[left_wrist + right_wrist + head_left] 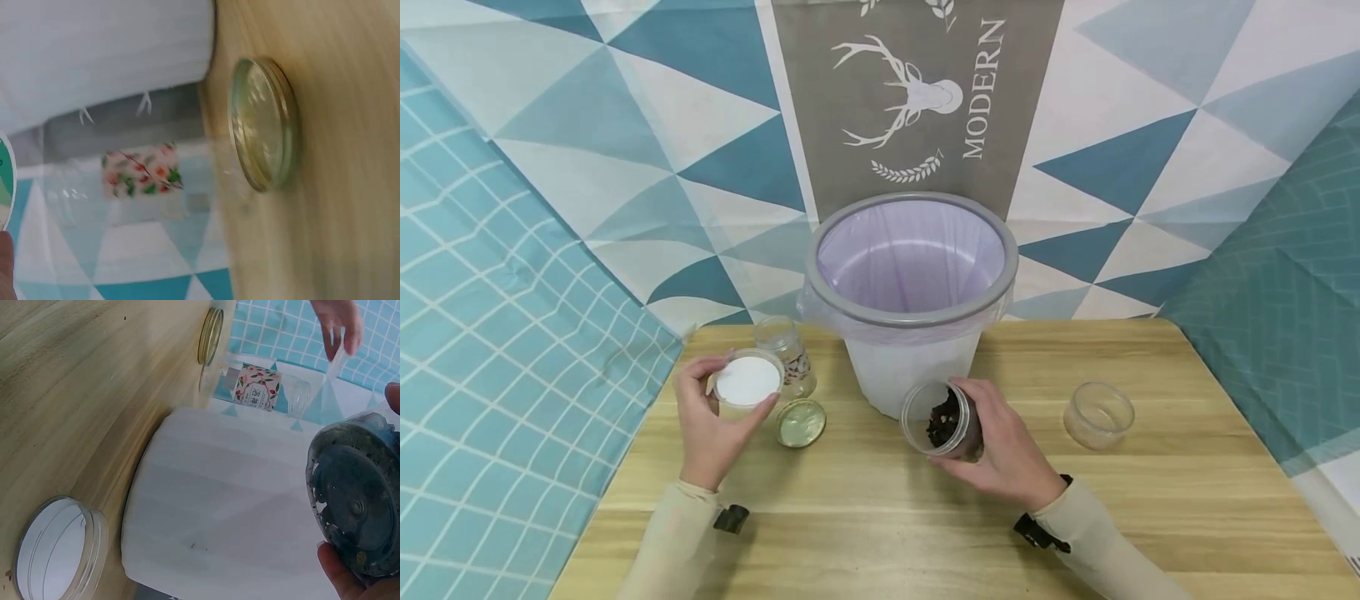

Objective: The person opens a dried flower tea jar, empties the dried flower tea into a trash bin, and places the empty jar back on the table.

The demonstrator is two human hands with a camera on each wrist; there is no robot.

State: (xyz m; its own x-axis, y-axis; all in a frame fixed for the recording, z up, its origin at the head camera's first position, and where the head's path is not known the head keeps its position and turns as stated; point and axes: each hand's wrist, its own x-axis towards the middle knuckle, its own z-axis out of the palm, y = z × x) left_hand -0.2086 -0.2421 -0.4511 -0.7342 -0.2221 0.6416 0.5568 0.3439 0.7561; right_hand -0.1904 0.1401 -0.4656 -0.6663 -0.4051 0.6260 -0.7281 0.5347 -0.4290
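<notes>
My left hand (715,437) pinches a round lid (748,381) by its edge, the white inner face toward the head camera. The lid's green-printed side (6,181) shows at the edge of the left wrist view. In my right hand (1009,454) is a clear jar (916,419) of dark dried pieces, gripped round its side. It tilts with its mouth to the left, in front of the bin. The right wrist view shows the jar's underside (356,500), the dark contents against it. A clear bottle (797,367) with a floral label stands behind the left hand.
A white bin with a grey rim (917,318) and purple liner stands at the table's back. Beside the bottle lies a gold-rimmed lid (801,423). On the right of the wooden table (880,533) is a shallow clear container (1099,415). Patterned cloth hangs behind and at both sides.
</notes>
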